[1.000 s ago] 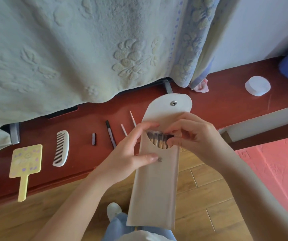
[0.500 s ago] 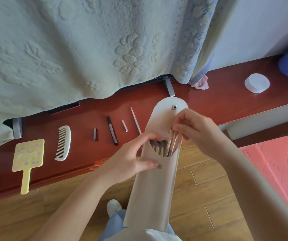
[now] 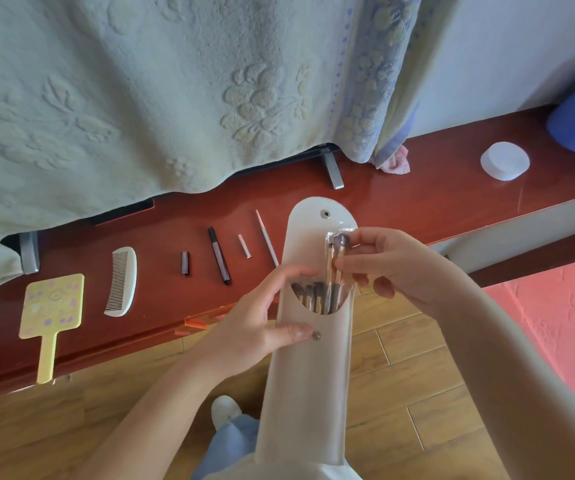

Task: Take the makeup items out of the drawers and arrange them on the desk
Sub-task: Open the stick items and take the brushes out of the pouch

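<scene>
Brushes, standing partly out of the pouch at frame centre, are pinched by the right hand; the pouch is gripped by the left hand. Their long axis is directed up-frame, toward the desk just beyond.

My two bare forearms reach up from the bottom edge and meet near the centre. My left hand grips a pouch, thumb flat across its front, fingers curled over its open rim. My right hand, slightly higher, pinches brushes between thumb and forefinger, with the other fingers loosely bent.
</scene>
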Demonstrator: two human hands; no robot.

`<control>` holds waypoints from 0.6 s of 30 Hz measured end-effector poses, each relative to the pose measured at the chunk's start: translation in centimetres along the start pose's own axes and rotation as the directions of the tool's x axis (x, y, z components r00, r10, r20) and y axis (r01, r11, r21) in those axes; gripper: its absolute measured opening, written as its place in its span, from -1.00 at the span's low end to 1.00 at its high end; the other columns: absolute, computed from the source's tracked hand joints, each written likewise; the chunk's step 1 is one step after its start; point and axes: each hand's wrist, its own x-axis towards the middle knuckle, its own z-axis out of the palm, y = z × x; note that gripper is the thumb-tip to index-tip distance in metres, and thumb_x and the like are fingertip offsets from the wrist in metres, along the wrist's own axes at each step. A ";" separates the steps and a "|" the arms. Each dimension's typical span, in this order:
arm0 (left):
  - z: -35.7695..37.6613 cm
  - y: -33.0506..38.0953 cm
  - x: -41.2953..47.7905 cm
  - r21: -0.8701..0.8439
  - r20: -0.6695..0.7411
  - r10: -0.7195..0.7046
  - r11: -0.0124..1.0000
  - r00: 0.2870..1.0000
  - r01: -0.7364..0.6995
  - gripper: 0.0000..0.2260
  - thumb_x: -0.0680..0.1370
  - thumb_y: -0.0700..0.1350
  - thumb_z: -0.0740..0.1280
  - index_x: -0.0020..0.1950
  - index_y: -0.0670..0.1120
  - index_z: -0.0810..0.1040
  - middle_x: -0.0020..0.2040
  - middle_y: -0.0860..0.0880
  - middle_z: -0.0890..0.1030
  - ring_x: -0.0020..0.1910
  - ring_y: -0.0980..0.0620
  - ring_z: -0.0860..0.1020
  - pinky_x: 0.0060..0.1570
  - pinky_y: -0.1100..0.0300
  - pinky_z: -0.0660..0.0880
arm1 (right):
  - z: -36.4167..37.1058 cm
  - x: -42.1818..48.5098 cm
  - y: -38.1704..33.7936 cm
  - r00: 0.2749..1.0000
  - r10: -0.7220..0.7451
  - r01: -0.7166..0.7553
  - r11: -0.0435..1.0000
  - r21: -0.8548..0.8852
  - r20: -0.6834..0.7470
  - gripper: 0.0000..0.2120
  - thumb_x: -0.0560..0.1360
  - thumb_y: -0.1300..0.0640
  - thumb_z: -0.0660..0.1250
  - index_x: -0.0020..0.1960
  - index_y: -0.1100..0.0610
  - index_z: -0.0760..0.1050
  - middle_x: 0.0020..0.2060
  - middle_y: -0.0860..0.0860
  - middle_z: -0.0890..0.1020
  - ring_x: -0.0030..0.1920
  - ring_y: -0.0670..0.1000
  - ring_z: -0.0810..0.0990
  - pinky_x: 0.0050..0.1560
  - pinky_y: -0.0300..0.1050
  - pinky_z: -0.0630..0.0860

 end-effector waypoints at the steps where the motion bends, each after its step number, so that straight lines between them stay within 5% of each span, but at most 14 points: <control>1: 0.0 -0.2 0.0 -0.002 -0.011 0.000 1.000 1.000 0.000 -0.54 0.43 -0.05 0.40 0.28 0.19 0.36 0.19 0.29 0.47 0.25 0.20 0.43 0.23 0.19 0.43 | 0.1 0.1 -0.1 1.000 0.014 -0.014 0.999 -0.034 0.022 -0.79 0.41 0.25 0.41 0.05 0.23 0.56 -0.33 0.05 0.57 -0.42 -0.11 0.44 -0.58 -0.30 0.24; 5: 0.0 -1.0 0.2 -0.024 -0.035 -0.009 1.000 0.999 0.008 -0.57 0.43 -0.05 0.41 0.25 0.17 0.39 0.16 0.29 0.50 0.21 0.24 0.44 0.18 0.29 0.45 | 0.5 0.6 0.0 0.997 0.046 -0.040 0.995 -0.096 0.058 -0.76 0.40 0.25 0.43 0.05 0.25 0.54 -0.33 0.04 0.58 -0.42 -0.10 0.42 -0.53 -0.31 0.23; 9: -0.6 -1.5 0.9 -0.013 -0.047 -0.030 0.999 0.998 0.030 -0.58 0.42 -0.03 0.40 0.24 0.18 0.39 0.15 0.32 0.48 0.20 0.27 0.44 0.12 0.35 0.47 | 0.7 1.9 -0.1 0.996 -0.048 0.046 0.999 -0.025 -0.073 -0.88 0.44 0.25 0.39 -0.02 0.18 0.55 -0.30 0.03 0.64 -0.35 -0.05 0.50 -0.48 -0.28 0.31; 13: -1.8 -2.2 2.1 -0.017 -0.067 -0.071 0.997 0.995 0.070 -0.60 0.48 -0.13 0.41 0.22 0.20 0.39 0.14 0.32 0.47 0.17 0.28 0.45 0.16 0.23 0.47 | -0.7 4.2 -1.2 0.972 -0.122 0.167 0.960 0.226 -0.202 -0.93 0.50 0.27 0.30 -0.02 0.19 0.51 -0.17 0.06 0.65 -0.21 -0.02 0.63 -0.19 -0.18 0.59; 18: -4.2 -3.3 3.0 -0.050 -0.172 -0.119 0.992 0.978 0.112 -0.57 0.43 -0.10 0.42 0.17 0.29 0.41 0.17 0.29 0.47 0.19 0.25 0.45 0.22 0.10 0.43 | -3.8 7.9 -1.3 0.946 -0.091 0.221 0.883 0.414 -0.311 -0.95 0.54 0.28 0.25 -0.06 0.17 0.46 -0.18 0.08 0.60 -0.20 -0.01 0.63 -0.07 -0.05 0.64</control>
